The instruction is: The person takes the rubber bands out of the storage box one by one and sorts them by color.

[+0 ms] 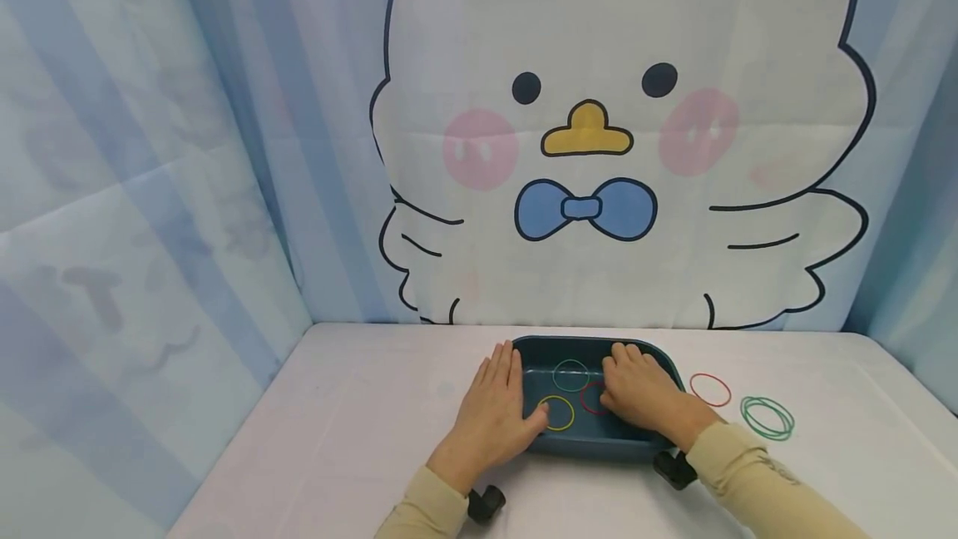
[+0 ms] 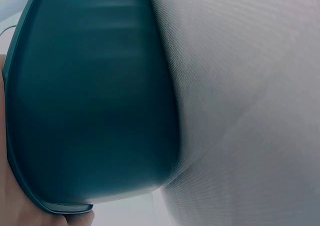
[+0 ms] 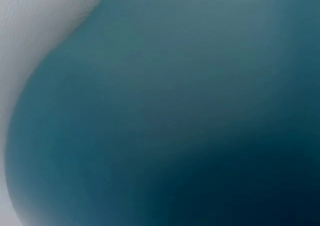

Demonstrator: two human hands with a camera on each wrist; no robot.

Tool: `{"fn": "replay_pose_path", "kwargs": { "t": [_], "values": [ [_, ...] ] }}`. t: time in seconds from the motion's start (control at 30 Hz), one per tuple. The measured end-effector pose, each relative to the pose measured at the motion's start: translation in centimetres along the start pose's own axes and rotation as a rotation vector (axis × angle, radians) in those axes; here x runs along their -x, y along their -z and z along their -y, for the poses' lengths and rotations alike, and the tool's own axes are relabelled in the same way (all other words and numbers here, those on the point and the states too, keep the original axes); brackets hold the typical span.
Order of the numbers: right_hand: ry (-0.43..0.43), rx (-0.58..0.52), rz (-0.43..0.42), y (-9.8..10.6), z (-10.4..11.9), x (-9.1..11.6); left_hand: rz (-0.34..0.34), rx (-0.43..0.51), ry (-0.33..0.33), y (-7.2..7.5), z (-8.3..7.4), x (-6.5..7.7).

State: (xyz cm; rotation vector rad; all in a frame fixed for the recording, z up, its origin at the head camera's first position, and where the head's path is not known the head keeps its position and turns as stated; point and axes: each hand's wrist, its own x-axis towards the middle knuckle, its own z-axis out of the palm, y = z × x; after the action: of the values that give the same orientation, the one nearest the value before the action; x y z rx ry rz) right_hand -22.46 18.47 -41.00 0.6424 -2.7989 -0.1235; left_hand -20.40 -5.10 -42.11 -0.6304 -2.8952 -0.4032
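Note:
A dark teal plastic tray (image 1: 584,447) stands on the table, with a green rubber band (image 1: 555,379), a yellow rubber band (image 1: 573,414) and a red rubber band (image 1: 581,397) inside it. My left hand (image 1: 490,422) rests along the tray's left rim, fingers straight and together, thumb reaching over the inside. In the left wrist view the tray's outer wall (image 2: 95,100) fills the left half. My right hand (image 1: 644,388) reaches into the tray's right part with curled fingers; it partly covers the red band. Whether its fingertips pinch anything is hidden. The right wrist view shows only blurred tray wall (image 3: 150,85).
Right of the tray, another red rubber band (image 1: 729,397) lies on the white tabletop (image 1: 359,439). Beside it is a loose pile of green rubber bands (image 1: 790,423). A curtain (image 1: 479,273) printed with a cartoon bird hangs behind the table.

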Motion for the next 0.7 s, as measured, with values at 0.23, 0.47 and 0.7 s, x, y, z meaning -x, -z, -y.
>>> {"fn": "replay_pose_path", "kwargs": {
  "t": [0.23, 0.47, 0.7],
  "values": [
    [-0.014, -0.005, 0.069, -0.32, 0.13, -0.10, -0.008, -0.011, -0.006, 0.06, -0.02, 0.04],
    [-0.055, -0.008, 0.123, -0.51, 0.13, -0.23, 0.000, -0.021, -0.006, 0.09, -0.04, 0.05],
    [-0.058, -0.020, 0.147, -0.69, 0.37, -0.50, -0.004, -0.023, -0.006, 0.06, 0.04, 0.06]
  ]
}}
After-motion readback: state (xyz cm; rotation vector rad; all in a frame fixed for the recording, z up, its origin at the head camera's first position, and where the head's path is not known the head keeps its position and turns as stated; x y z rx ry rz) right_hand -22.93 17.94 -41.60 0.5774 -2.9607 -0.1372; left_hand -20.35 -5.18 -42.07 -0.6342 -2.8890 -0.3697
